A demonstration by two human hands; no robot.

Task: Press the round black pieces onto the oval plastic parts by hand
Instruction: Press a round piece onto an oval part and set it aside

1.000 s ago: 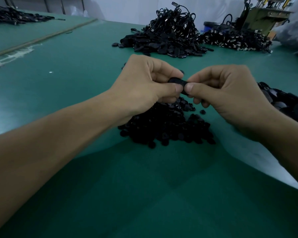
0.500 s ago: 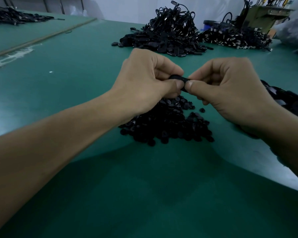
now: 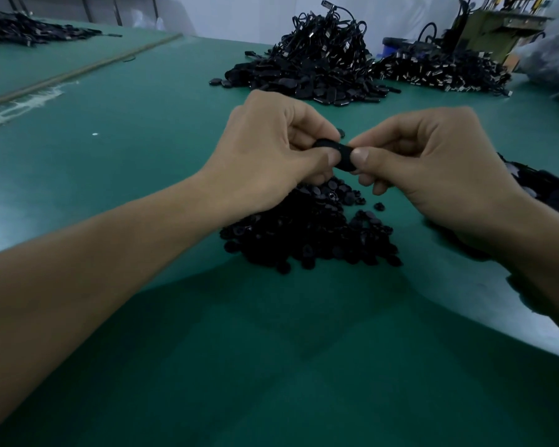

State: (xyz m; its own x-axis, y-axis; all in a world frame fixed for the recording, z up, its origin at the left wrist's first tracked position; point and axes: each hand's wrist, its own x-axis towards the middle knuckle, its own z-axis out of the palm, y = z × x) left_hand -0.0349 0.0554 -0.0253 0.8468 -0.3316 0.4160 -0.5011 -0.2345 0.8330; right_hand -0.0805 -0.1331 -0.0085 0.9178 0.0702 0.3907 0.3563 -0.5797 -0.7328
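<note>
A small assembly workshop: a broad green worktop (image 3: 110, 130) carries heaps of small black plastic parts (image 3: 307, 233), a tangled pile of black cables (image 3: 317, 59), and an olive-coloured machine (image 3: 484, 33) stands at the far edge.

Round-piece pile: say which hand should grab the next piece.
Left, probably: the left hand hovers directly over the round-piece pile; the right hand sits off to its side. Both pinch one black part.

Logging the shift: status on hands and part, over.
Left hand, right hand: both pinching one black oval plastic part. Pile of small round black pieces below. Nothing blocking.
</note>
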